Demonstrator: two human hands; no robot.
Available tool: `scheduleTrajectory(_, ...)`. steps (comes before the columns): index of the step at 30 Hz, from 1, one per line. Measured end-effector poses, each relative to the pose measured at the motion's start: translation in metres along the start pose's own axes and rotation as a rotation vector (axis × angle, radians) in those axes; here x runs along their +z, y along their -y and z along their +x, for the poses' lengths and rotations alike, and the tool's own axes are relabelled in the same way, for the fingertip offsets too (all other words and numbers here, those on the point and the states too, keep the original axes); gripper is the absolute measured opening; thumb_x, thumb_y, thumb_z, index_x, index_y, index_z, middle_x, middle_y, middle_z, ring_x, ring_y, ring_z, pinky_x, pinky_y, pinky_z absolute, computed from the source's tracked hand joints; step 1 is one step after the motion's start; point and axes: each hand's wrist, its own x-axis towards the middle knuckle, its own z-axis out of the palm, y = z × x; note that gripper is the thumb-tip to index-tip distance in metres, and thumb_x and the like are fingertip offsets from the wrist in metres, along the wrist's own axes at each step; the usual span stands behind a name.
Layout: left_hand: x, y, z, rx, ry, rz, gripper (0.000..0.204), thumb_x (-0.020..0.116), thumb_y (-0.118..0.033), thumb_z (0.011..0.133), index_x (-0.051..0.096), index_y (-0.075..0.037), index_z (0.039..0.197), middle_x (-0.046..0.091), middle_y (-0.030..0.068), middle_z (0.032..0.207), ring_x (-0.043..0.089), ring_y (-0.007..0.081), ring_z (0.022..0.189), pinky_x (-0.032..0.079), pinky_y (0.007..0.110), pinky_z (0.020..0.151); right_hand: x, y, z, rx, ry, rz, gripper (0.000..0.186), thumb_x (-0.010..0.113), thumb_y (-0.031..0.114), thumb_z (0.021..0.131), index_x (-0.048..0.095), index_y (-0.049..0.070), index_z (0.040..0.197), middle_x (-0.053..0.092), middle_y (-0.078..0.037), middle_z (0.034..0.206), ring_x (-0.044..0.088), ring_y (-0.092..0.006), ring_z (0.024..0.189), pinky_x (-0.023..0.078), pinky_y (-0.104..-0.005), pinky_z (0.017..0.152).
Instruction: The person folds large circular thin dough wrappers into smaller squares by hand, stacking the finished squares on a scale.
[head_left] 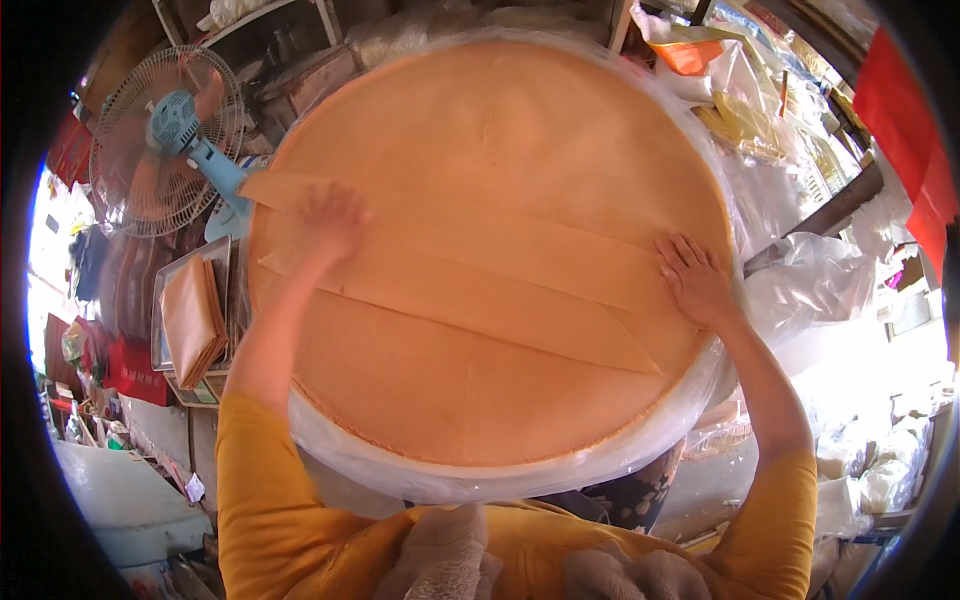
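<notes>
A large round orange-tan sheet [480, 400] lies on a round surface with clear plastic around its rim. Folded strips [470, 300] of the same thin material run slantwise across its middle. My left hand [335, 220], blurred by motion, is over the upper strip at the left, fingers apart; whether it presses on the strip is unclear. At the right, my right hand [695, 280] rests flat on the folded band near the sheet's edge, fingers stretched out.
Left of the round surface stand a blue fan [215, 170] and a metal tray [160, 320] with a folded stack of brown sheets [190, 315]. Plastic bags [810, 280] and a wooden beam [830, 210] crowd the right, near a red sheet [900, 140]. Shelving [270, 20] is behind.
</notes>
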Motion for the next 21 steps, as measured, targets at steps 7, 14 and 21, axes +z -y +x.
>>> scheduleTrajectory(7,0.007,-0.112,-0.117,0.989,0.048,-0.258,0.062,0.058,-0.041,0.087,0.038,-0.023,0.143,0.018,0.0080,0.155,0.016,0.0299,0.143,0.012,0.056,0.113,-0.019,-0.017,-0.006,0.015,0.042,0.166,0.032,0.062,0.029,0.086,0.058,0.005,0.108,0.059,-0.012,0.113,0.055,-0.0300,0.102,0.043,-0.0413,0.086)
scheduleTrajectory(14,0.022,-0.125,-0.113,0.742,-0.097,-0.480,0.055,0.056,-0.016,0.089,0.038,-0.009,0.140,0.031,0.0103,0.150,0.031,0.0305,0.137,0.029,0.042,0.112,-0.021,0.022,-0.082,0.144,0.597,0.793,0.027,0.062,0.024,0.085,0.055,0.002,0.072,0.052,-0.005,0.062,0.054,-0.0155,0.057,0.045,-0.0338,0.051)
scheduleTrajectory(21,-0.008,-0.123,-0.227,0.695,-0.121,-0.645,0.059,0.049,-0.006,0.087,0.030,-0.002,0.142,0.032,0.0175,0.147,0.030,0.0336,0.136,0.033,0.042,0.109,-0.027,0.088,-0.111,-0.105,-0.227,0.451,0.025,0.055,0.026,0.088,0.063,0.003,0.092,0.067,-0.014,0.087,0.066,-0.0314,0.079,0.054,-0.0422,0.068)
